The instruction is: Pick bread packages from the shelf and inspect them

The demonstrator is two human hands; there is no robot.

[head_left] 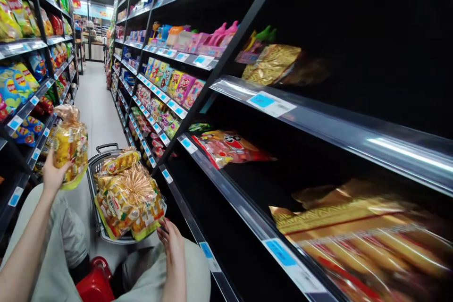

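Observation:
My left hand (53,173) is raised at the left and grips a clear bag of yellow wrapped sweets (71,144) gathered at its top. My right hand (172,240) is lower, near the middle, its fingers holding the near edge of another such bag (129,200) with a gold bow. That bag lies on top of similar bags in a dark shopping basket (92,166) on the floor in front of my knees.
Black shelves (318,118) run along the right, holding gold-wrapped packs (354,231), a red snack bag (226,146) and colourful boxes farther off. Crisp bags fill the left shelves (21,80). The aisle floor (95,108) stretches ahead. A red stool (94,283) sits under me.

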